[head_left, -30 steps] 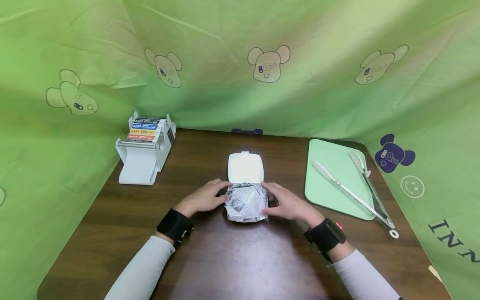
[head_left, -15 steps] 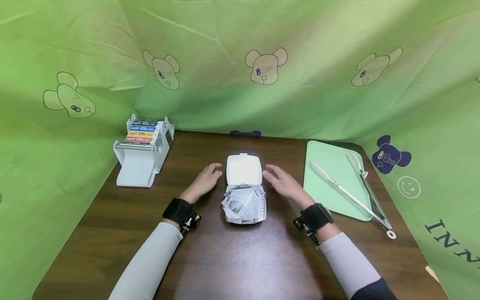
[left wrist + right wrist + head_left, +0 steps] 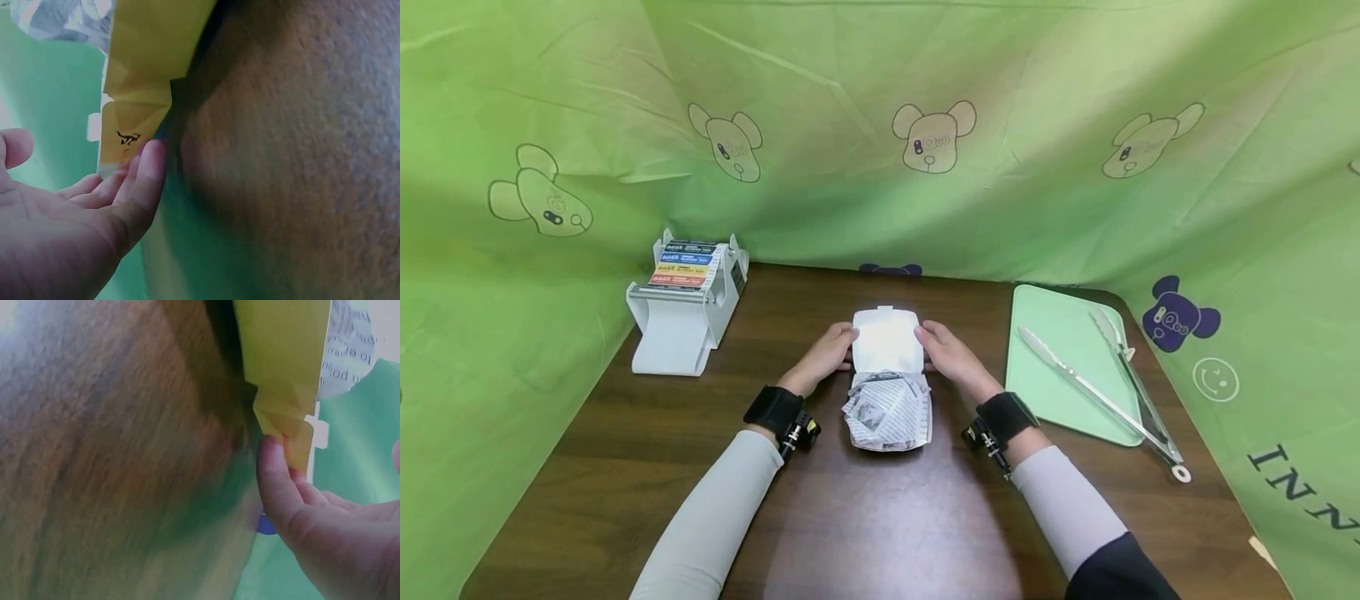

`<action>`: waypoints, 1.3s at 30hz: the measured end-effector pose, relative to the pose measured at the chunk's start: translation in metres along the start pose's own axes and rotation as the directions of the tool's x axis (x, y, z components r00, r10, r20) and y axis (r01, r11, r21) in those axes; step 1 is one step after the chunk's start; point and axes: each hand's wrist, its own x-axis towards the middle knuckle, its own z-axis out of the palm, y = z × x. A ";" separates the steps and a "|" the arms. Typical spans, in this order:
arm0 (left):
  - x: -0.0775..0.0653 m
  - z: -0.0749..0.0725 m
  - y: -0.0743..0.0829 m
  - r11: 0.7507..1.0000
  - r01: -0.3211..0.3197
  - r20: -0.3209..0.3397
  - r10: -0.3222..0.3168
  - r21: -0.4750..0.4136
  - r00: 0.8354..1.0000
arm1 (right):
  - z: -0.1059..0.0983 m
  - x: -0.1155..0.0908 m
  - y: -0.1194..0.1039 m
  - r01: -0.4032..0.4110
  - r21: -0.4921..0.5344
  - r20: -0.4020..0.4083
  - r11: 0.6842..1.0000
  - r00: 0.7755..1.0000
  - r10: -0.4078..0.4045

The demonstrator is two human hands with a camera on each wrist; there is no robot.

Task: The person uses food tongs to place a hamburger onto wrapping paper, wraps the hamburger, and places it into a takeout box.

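Note:
A small takeaway burger box stands with its lid raised, white inside in the head view and yellow outside in both wrist views. Its lid (image 3: pixel 886 340) leans back. In the base sits a bundle wrapped in newsprint-patterned paper (image 3: pixel 891 410), its left corner poking over the rim. My left hand (image 3: pixel 822 357) is at the lid's left side; its fingers (image 3: pixel 152 164) touch the yellow outer wall (image 3: pixel 125 134), and the thumb stays apart from them. At the lid's right side my right hand (image 3: pixel 953 358) mirrors this, its fingertips against the yellow wall (image 3: pixel 299 440).
A white dispenser (image 3: pixel 688 304) with a roll of coloured labels stands at the back left. At the right lies a light green tray (image 3: pixel 1037 392) with metal tongs (image 3: pixel 1097 392) across it, their end overhanging the rim. Green printed cloth (image 3: pixel 820 208) hangs behind the brown table (image 3: pixel 895 533).
Both hands let go of the wrapped bundle's sides, spread apart and moved away toward the raised lid. They then closed in on the lid's two sides. The box stayed in place.

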 end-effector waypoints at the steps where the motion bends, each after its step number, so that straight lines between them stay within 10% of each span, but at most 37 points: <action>1: -0.001 0.000 0.001 1.000 -0.013 -0.004 0.013 0.004 1.000 | 0.000 -0.001 -0.001 0.015 0.001 -0.012 1.000 1.000 -0.015; 9: -0.022 -0.007 0.018 0.970 -0.196 -0.025 0.201 0.144 0.979 | -0.007 -0.021 -0.017 0.143 -0.088 -0.075 0.986 0.986 -0.149; 16: -0.048 -0.006 0.022 0.805 -0.396 0.040 0.423 0.443 0.905 | -0.010 -0.047 -0.013 0.328 -0.311 -0.036 0.892 0.934 -0.356; 22: -0.078 -0.003 0.011 0.703 -0.380 0.052 0.441 0.601 0.896 | -0.004 -0.073 0.004 0.426 -0.325 0.048 0.844 0.899 -0.435; 31: -0.118 0.015 -0.019 0.665 -0.386 0.044 0.469 0.640 0.882 | 0.012 -0.102 0.032 0.528 -0.302 0.122 0.794 0.847 -0.517; 39: -0.127 0.028 -0.036 0.698 -0.366 -0.005 0.467 0.616 0.884 | 0.023 -0.113 0.044 0.552 -0.235 0.081 0.800 0.831 -0.550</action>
